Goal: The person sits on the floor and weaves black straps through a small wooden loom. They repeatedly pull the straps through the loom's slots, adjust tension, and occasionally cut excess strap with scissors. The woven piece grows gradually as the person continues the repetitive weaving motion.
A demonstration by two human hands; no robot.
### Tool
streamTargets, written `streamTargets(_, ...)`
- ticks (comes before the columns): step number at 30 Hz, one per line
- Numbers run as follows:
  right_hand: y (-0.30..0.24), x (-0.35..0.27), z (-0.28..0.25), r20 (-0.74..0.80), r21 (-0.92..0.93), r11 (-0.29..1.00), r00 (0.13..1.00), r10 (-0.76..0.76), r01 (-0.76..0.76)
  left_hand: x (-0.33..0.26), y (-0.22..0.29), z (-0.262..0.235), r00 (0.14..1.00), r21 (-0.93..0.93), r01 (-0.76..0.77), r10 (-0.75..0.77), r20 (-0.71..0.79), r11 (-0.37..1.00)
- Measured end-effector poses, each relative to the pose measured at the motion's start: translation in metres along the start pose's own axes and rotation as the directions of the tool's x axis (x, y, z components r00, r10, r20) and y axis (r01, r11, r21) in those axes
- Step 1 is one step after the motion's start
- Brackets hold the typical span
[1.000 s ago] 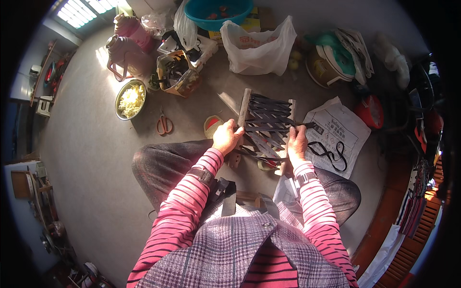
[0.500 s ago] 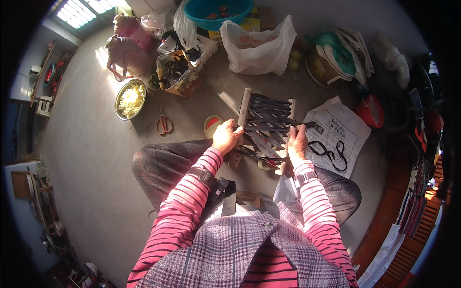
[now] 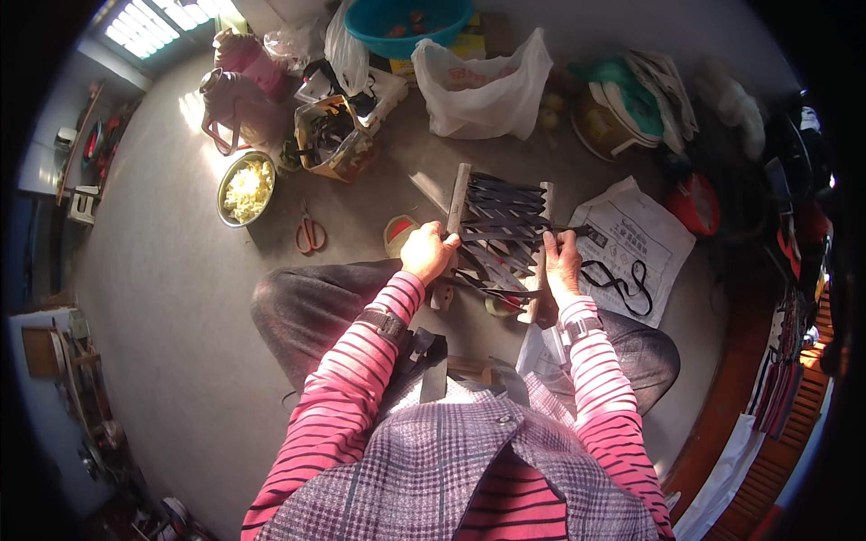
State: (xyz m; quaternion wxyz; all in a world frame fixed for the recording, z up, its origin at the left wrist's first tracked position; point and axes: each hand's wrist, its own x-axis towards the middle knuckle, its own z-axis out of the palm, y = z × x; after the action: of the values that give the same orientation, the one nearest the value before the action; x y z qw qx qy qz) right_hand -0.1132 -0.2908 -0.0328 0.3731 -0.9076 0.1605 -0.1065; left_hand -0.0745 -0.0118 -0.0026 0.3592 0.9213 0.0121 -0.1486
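Before my knees stands a small wooden stool frame (image 3: 458, 196), its two rails laced with crossing dark flat straps (image 3: 502, 216). My left hand (image 3: 428, 253) is closed round the left rail, thumb on top by the straps. At the right rail (image 3: 547, 200), my right hand (image 3: 562, 261) has its fingers pinched together on a dark strap where it meets the wood. A short end of that strap points right, past the fingers. Some straps hang slack near the lower part of the frame. A loose black strap (image 3: 622, 287) lies curled on a printed white sack (image 3: 642, 236) to the right.
Orange-handled scissors (image 3: 310, 236) lie on the floor at left, near a bowl of pale yellow pieces (image 3: 225, 206). Farther back are a bag of dark items (image 3: 341, 164), flasks (image 3: 248, 108), a white plastic bag (image 3: 487, 106), a blue basin (image 3: 361, 20) and a bucket (image 3: 606, 126).
My right hand's fingers have shifted slightly at the right rail. The left hand keeps its hold, and the frame stays nearly in place.
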Motion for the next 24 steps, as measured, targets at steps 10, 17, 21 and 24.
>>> streamTargets(10, -0.063, -0.038, -0.017, 0.268, -0.1, 0.833, 0.822, -0.503, 0.543, 0.001, 0.004, 0.006, 0.986, 0.126, -0.058, 0.077, -0.147, 0.99)
streamTargets(17, -0.075, -0.094, 0.007, 0.41, 0.057, 0.941, 0.852, -0.327, 0.334, 0.009, -0.001, 0.006, 0.981, 0.199, -0.068, 0.101, -0.163, 0.978)
streamTargets(21, -0.067, -0.096, 0.009, 0.424, -0.145, 0.86, 0.816, -0.392, 0.489, 0.014, -0.002, 0.005, 0.995, 0.088, 0.02, -0.011, -0.101, 0.996)
streamTargets(24, -0.062, -0.091, 0.005, 0.474, -0.197, 0.711, 0.7, -0.534, 0.675, 0.02, -0.007, 0.005, 0.996, 0.026, 0.071, -0.069, -0.058, 0.997)
